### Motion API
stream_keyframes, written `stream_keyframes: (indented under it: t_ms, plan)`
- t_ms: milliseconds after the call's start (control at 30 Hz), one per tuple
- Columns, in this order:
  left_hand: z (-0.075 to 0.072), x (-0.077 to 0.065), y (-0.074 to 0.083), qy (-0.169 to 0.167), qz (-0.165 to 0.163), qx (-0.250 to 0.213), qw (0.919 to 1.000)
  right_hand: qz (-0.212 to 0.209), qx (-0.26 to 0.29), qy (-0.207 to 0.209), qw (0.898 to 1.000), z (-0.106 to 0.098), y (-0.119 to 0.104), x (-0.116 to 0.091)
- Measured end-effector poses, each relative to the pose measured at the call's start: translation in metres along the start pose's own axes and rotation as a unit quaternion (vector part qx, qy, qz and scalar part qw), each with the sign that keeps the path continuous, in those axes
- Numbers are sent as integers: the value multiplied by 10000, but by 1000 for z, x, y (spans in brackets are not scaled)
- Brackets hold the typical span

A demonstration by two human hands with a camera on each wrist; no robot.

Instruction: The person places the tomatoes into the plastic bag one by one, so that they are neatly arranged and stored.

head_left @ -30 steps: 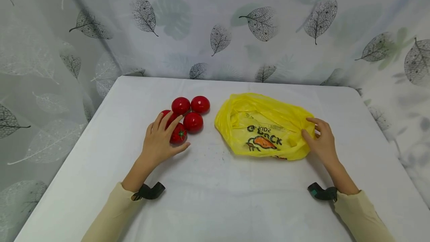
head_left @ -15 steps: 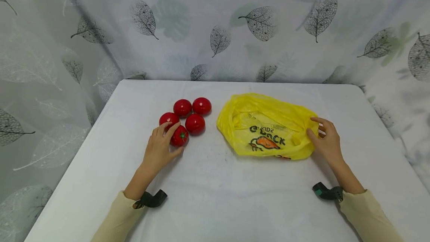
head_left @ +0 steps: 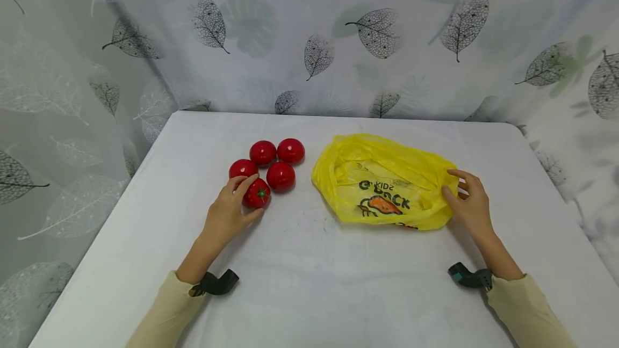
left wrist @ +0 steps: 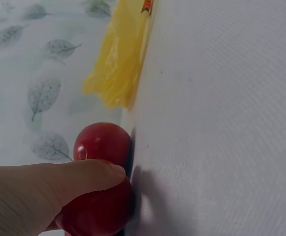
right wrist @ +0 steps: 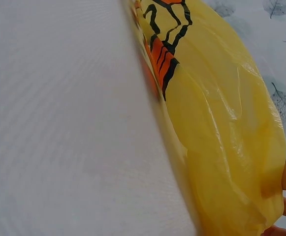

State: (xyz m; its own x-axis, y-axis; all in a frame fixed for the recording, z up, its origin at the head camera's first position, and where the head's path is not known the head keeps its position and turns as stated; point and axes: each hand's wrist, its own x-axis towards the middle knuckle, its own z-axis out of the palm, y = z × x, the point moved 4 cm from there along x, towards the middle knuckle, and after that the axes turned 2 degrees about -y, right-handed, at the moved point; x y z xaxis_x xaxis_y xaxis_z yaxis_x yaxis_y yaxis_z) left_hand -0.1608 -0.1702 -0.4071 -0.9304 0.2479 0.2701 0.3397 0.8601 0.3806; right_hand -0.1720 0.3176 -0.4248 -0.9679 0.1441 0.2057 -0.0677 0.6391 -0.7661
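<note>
My left hand (head_left: 227, 214) grips the nearest red tomato (head_left: 257, 194), which has a green star-shaped stem top. In the left wrist view the thumb (left wrist: 91, 179) lies across that tomato (left wrist: 101, 209), and the other fingers are mostly hidden. Several more tomatoes (head_left: 281, 177) sit close behind it. To their right lies a yellow plastic bag (head_left: 372, 181) with black and orange print, its mouth spread. My right hand (head_left: 470, 205) holds the bag's right edge between thumb and fingers. The right wrist view shows the bag's yellow side (right wrist: 231, 132), with only part of the hand at the edge.
Everything lies on a table with a white cover (head_left: 329, 289). A leaf-patterned curtain (head_left: 271, 31) hangs behind and at both sides. Each wrist wears a small black camera, one on the left (head_left: 218, 282) and one on the right (head_left: 468, 275).
My left hand, earlier spread over the tomatoes, has drawn back and closed round the nearest one, which has shifted slightly left in the last half second. My right hand keeps its hold on the bag.
</note>
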Motion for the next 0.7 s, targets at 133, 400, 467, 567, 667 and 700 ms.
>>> stream_keyframes:
  t_ms: [133,400,467,567,667,700]
  plan:
    - [-2,0,1,63,1,-7,10000,-4,5,-27,10000,-1,-1,0]
    - [-6,2,4,80,48,13,10000,-45,-113,-26,9999,-1,0,0]
    - [-8,3,5,90,39,30,9999,-48,-122,-25,9999,-1,0,0]
    - [-13,5,7,133,39,26,9999,-29,-126,-31,9999,-1,0,0]
    - [-16,7,9,198,100,-24,9998,3,-138,-40,9999,0,1,0]
    - [-17,8,10,228,145,-44,9996,12,-140,-40,9999,0,1,0]
